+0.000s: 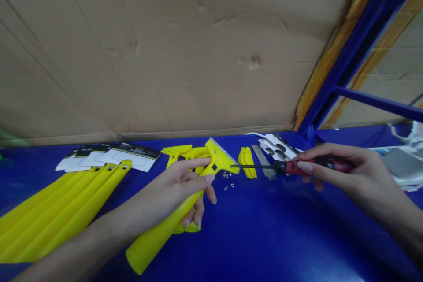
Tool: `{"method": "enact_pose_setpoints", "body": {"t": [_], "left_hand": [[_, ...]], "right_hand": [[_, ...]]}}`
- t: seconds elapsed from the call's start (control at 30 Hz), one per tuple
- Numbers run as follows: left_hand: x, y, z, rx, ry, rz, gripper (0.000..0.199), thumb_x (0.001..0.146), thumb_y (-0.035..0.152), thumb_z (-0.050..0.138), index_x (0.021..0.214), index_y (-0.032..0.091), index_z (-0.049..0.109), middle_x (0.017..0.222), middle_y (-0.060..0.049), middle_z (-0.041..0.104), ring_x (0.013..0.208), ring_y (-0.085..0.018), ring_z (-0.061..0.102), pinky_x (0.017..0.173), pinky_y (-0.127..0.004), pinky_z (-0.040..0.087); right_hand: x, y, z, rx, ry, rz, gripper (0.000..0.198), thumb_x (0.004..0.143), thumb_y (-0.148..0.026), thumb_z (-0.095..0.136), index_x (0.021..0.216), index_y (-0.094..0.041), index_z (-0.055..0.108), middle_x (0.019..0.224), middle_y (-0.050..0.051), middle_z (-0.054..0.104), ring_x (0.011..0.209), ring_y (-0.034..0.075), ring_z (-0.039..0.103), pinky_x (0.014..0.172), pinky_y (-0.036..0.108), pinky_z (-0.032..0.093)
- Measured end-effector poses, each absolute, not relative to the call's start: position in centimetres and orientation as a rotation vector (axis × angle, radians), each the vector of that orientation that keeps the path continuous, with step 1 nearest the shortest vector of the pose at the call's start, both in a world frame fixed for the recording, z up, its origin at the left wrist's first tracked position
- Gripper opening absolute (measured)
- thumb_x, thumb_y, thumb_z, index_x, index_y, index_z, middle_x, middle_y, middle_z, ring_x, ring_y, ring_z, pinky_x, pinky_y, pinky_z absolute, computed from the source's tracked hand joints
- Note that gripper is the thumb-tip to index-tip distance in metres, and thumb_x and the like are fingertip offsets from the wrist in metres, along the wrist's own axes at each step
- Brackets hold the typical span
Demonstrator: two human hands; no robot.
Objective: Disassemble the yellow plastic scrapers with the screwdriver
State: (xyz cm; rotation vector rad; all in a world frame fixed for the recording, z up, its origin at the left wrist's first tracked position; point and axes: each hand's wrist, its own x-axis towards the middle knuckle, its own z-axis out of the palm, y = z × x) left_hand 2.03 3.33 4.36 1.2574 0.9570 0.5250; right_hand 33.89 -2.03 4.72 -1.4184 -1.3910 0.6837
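My left hand (188, 180) is wrapped round the neck of a yellow scraper (218, 158), whose thick handle slants down to the lower left. A metal blade edge lines the scraper's wide head, and a screw shows on its face. In my right hand (333, 167) is a screwdriver (291, 167) with a red and black handle, held level. Its thin dark shaft reaches left, with the tip at the lower corner of the scraper's head. Just below that head lie several small screws (226, 188). More yellow scraper parts (175, 150) lie behind and under my left hand.
Long yellow handles (66, 202) lie side by side at left, with printed cards (132, 155) behind them. Right of the scraper are yellow plates (247, 163), metal blades (262, 158) and white packaging (277, 146). Cardboard (198, 53) backs the blue table (264, 238); a blue frame (350, 53) rises at right.
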Motion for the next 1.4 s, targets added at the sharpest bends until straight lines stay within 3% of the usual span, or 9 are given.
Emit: {"method": "enact_pose_setpoints", "body": {"t": [0.23,0.43,0.57,0.73,0.87,0.97,1.13,1.3,1.4], "left_hand": [[2.3,3.2,4.8,1.271,0.961,0.526,0.073,0.095,0.030,0.063,0.154,0.008,0.025,0.077,-0.005,0.073,0.038,-0.011,0.058,0.034,-0.019,0.042],[2.5,2.5,5.7,1.257,1.017,0.493,0.072,0.095,0.030,0.064,0.154,0.009,0.028,0.079,-0.005,0.072,0.045,-0.014,0.064,0.037,-0.020,0.045],[2.2,2.2,5.6,1.211,0.965,0.467,0.070,0.097,0.034,0.064,0.153,0.012,0.029,0.080,-0.005,0.073,0.049,-0.016,0.067,0.040,-0.022,0.048],[1.8,2.8,4.8,1.162,0.920,0.483,0.038,0.092,0.036,0.070,0.117,0.010,0.057,0.078,-0.006,0.072,0.043,-0.011,0.061,0.039,-0.021,0.042],[1.9,2.9,4.6,1.170,0.897,0.463,0.026,0.092,0.036,0.067,0.100,0.012,0.059,0.075,-0.006,0.071,0.040,-0.009,0.058,0.037,-0.020,0.040],[2.2,2.6,4.6,1.188,0.898,0.425,0.028,0.091,0.039,0.069,0.096,0.014,0.058,0.078,-0.005,0.071,0.043,-0.011,0.061,0.039,-0.020,0.042],[2.6,2.6,4.2,1.213,0.915,0.433,0.029,0.089,0.041,0.070,0.096,0.015,0.058,0.080,-0.005,0.071,0.044,-0.012,0.063,0.039,-0.020,0.043],[2.8,2.9,4.7,1.216,0.951,0.439,0.028,0.088,0.040,0.071,0.088,0.015,0.059,0.069,-0.004,0.069,0.038,-0.010,0.056,0.036,-0.019,0.038],[2.9,3.0,5.0,1.233,0.943,0.418,0.025,0.092,0.038,0.067,0.086,0.015,0.061,0.059,-0.003,0.066,0.035,-0.009,0.053,0.035,-0.018,0.035]], "right_hand": [[33.3,-2.2,5.0,-1.489,-1.417,0.602,0.036,0.069,-0.055,0.087,0.078,-0.021,0.080,0.068,0.006,0.076,0.042,0.013,0.054,0.037,0.024,0.040],[31.6,-1.7,8.8,-1.478,-1.536,0.095,0.038,0.084,-0.059,0.072,0.074,-0.023,0.064,0.057,-0.002,0.060,0.047,0.012,0.049,0.042,0.024,0.036],[30.7,-1.5,11.0,-1.504,-1.721,-0.208,0.044,0.085,-0.066,0.067,0.078,-0.023,0.072,0.060,0.001,0.066,0.050,0.016,0.057,0.046,0.028,0.039],[30.1,-1.2,11.3,-1.425,-1.828,-0.388,0.049,0.092,-0.065,0.061,0.073,-0.022,0.073,0.054,0.000,0.065,0.045,0.015,0.055,0.046,0.029,0.036],[30.5,-1.0,10.6,-1.223,-1.898,-0.183,0.019,0.090,-0.042,0.072,0.091,-0.023,0.072,0.076,0.001,0.073,0.061,0.014,0.065,0.054,0.025,0.047],[31.2,-1.3,10.2,-1.129,-1.882,0.032,0.028,0.086,-0.039,0.076,0.109,-0.027,0.070,0.100,0.003,0.077,0.082,0.018,0.073,0.066,0.024,0.056],[31.7,-1.9,9.8,-1.288,-1.911,-0.044,0.021,0.091,-0.045,0.070,0.085,-0.027,0.078,0.066,-0.001,0.073,0.052,0.013,0.062,0.047,0.024,0.043],[32.0,-1.9,9.1,-1.186,-1.856,0.122,0.022,0.082,-0.036,0.075,0.103,-0.030,0.076,0.094,0.001,0.079,0.076,0.019,0.072,0.063,0.025,0.054],[32.6,-1.7,8.5,-1.220,-1.818,0.103,0.014,0.090,-0.039,0.070,0.094,-0.028,0.077,0.072,-0.001,0.073,0.060,0.015,0.066,0.053,0.024,0.047]]}}
